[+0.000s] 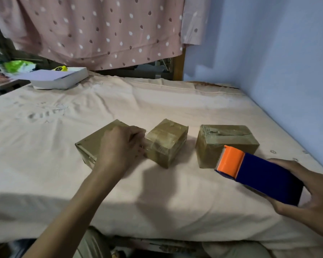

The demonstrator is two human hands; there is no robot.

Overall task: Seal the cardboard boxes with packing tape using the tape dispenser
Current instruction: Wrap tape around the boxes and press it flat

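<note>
Far left on the bed [175,108], a white box [60,79] sits near the edge with a yellow object [61,68] on top; neither matters to the job.

Three cardboard boxes stand in a row across the sheet. My left hand [122,146] rests on the left box [99,142], fingers curled over its right end, right where it meets the middle box [166,142]; the two boxes look to be touching or nearly so. Whether the fingertips pinch a tape end or just steady the cardboard, I cannot tell. The middle box already shows glossy tape wrapped over its top and near face. Well apart to the right, the right box [227,144] has a rough, wrinkled strip along its top seam.

My right hand [309,189] grips the tape dispenser [257,174] around its blue body, fingers curled under and over it, orange cutter end pointing toward the boxes, held just near of the right box and off the sheet.

I judge I am between strips, steadying the left box for taping. Next I need to carry the dispenser leftward across the row, land the tape on that box's edge, and pull straight along the seam while the left hand holds it still.
</note>
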